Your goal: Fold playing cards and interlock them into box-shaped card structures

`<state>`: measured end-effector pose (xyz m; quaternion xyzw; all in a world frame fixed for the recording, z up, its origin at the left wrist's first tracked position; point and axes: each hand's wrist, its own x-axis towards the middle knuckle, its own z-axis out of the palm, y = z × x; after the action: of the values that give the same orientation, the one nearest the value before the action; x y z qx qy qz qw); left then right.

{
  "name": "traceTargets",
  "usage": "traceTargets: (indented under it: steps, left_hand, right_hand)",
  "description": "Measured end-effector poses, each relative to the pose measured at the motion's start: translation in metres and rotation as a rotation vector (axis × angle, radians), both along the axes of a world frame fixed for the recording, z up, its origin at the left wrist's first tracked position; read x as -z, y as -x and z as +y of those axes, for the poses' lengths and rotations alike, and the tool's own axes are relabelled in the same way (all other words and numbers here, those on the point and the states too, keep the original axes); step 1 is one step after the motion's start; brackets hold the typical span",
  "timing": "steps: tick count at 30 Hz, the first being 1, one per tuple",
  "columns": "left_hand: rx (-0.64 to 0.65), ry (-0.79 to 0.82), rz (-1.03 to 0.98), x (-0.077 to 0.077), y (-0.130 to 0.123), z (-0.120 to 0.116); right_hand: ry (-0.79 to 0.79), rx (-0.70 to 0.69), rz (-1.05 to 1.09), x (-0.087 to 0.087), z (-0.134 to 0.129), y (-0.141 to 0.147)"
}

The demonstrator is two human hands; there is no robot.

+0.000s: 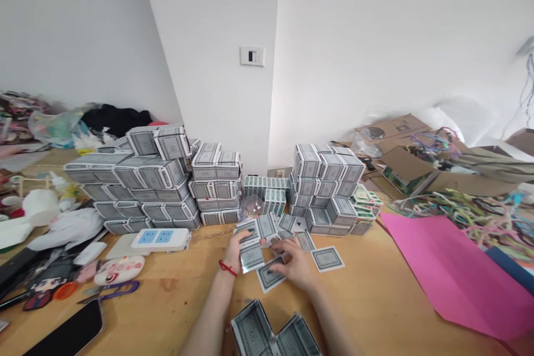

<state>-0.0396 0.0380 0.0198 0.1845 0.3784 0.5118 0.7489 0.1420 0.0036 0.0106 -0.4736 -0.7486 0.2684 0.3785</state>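
Observation:
Several patterned playing cards lie around my hands, one of them a loose card [327, 258] to the right. My left hand [241, 245], with a red string at its wrist, is closed on joined cards [252, 257]. Beside it my right hand [292, 260] bends its fingers over a card [269, 278] on the table; whether it grips anything is hidden. Close to me, between my forearms, stands a folded card structure [271, 334]. Stacks of card blocks rise behind on the left [154, 178] and right [325, 178].
Scissors [119, 289], a phone [70, 334] and a power strip [161, 239] are on the left of the table [167, 311]. Pink paper [459, 283], tangled coloured strips [463, 211] and an open cardboard box [409, 169] occupy the right. Small card boxes [274, 200] stand by the wall.

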Motion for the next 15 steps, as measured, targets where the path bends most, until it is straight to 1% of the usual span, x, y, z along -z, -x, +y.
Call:
traceTargets:
  steps: [2, 4, 7, 11, 15]
  left_hand:
    - [0.003, 0.055, 0.006, -0.0007, -0.0008, -0.0008]
    - [-0.009, 0.08, 0.004, -0.0011, -0.0029, -0.0016]
    - [-0.03, 0.059, -0.034, -0.0016, -0.0062, -0.0016]
    - [-0.046, -0.014, -0.066, -0.0017, -0.0083, -0.0005]
    - [-0.023, -0.091, -0.083, 0.0004, -0.0081, -0.0006]
  right_hand:
    - [0.011, -0.107, -0.138, -0.0051, -0.0039, 0.0016]
    - [0.032, -0.128, -0.244, -0.0079, -0.0059, 0.0031]
    - [0.096, -0.098, -0.344, -0.0077, -0.0058, 0.0053]
    - [0.188, -0.023, -0.403, -0.0037, -0.0037, 0.0089]
    - [0.198, 0.039, -0.399, 0.0005, -0.0019, 0.01]
